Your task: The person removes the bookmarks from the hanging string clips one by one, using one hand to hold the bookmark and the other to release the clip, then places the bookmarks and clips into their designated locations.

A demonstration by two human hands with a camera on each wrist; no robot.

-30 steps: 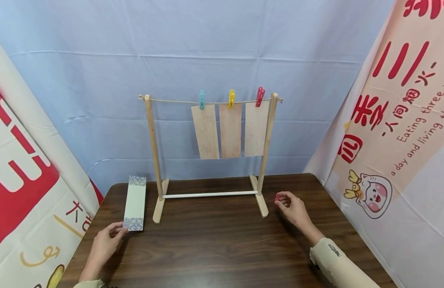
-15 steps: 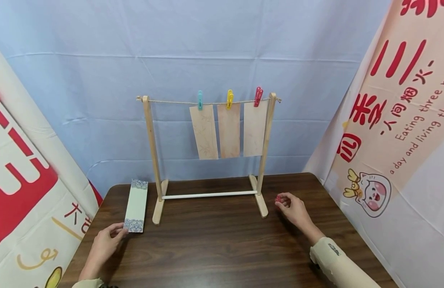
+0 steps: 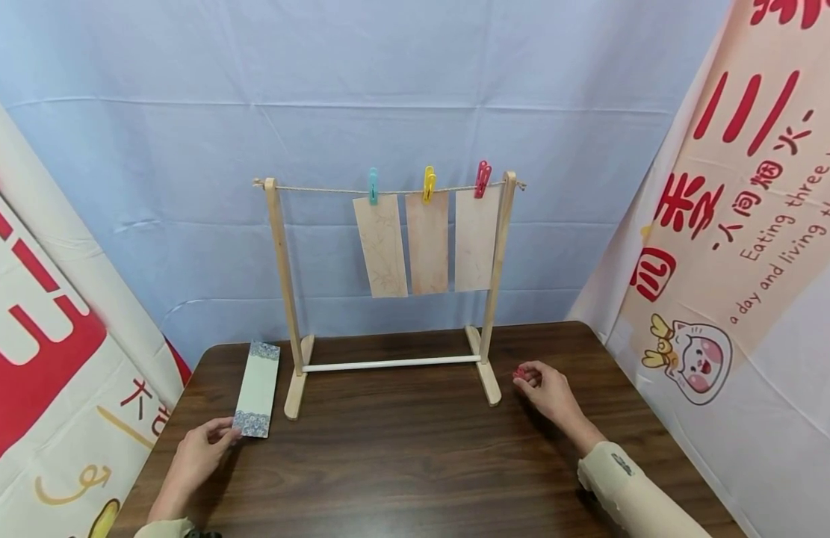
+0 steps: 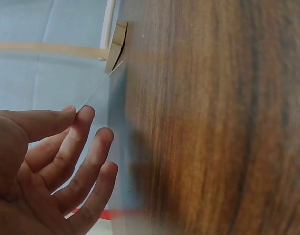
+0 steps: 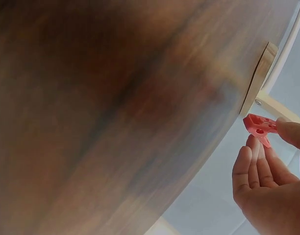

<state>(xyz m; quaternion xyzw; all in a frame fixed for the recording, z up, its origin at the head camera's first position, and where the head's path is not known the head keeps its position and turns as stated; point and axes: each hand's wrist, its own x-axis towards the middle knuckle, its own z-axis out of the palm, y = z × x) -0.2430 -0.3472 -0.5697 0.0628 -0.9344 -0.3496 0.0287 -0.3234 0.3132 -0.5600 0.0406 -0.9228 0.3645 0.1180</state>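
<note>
My left hand (image 3: 198, 454) pinches the lower left corner of a pale paper card (image 3: 256, 382) with blue patterned ends; the left wrist view shows the card edge-on between thumb and forefinger. On the right side of the table, my right hand (image 3: 547, 390) holds a red clothespin (image 5: 260, 125) between thumb and fingers. Between the hands stands a wooden rack (image 3: 284, 276) with a string (image 3: 320, 188) across its top. Three paper cards hang there: a beige one (image 3: 382, 250) under a blue clothespin (image 3: 373, 185), a pinkish one (image 3: 427, 246) under a yellow clothespin (image 3: 429, 184), a pale one (image 3: 475, 243) under a red clothespin.
The rack's feet (image 3: 296, 392) stand on the dark wooden table (image 3: 401, 456), joined by a white rod (image 3: 388, 365). A light blue cloth (image 3: 388, 75) hangs close behind. Printed banners (image 3: 744, 187) flank both sides.
The far end of the card in my left hand has come down and tilted slightly right. My right hand stays nearly in place with the clothespin. The head view has shifted slightly.
</note>
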